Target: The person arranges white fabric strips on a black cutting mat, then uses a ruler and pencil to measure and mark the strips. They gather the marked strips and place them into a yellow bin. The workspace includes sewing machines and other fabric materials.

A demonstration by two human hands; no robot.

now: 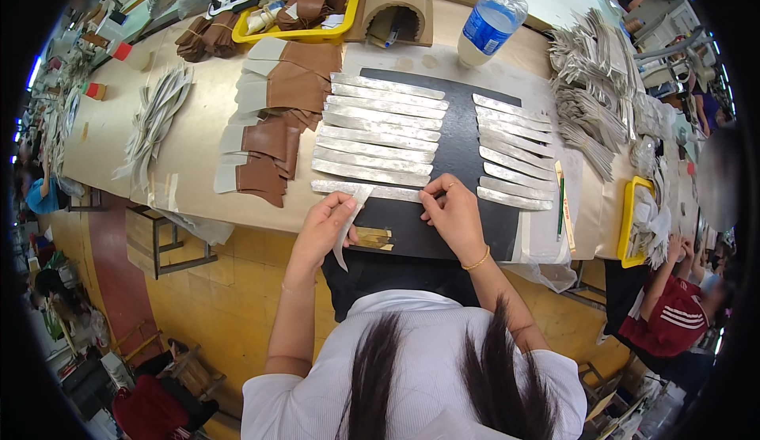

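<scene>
My left hand (321,230) pinches a thin, curved off-white strip (342,244) between thumb and fingers; its lower end hangs past the black board's front edge. The strip's upper end crosses the nearest pale strip (386,193) lying on the black board (461,163). At that lying strip's right end, my right hand (455,214) has thumb and forefinger closed together on its tip. Beyond my hands, a column of similar silvery-white strips (380,137) lies side by side. A second, shorter column of strips (514,155) is on the board's right side.
Brown and pale pieces (269,143) overlap left of the board, beside loose white strips (162,115). Behind are a yellow tray (348,24), a cardboard tube (396,1) and a bottle (487,30). Strip bundles (590,84), a green pencil (561,202) and a yellow basket (629,226) are right.
</scene>
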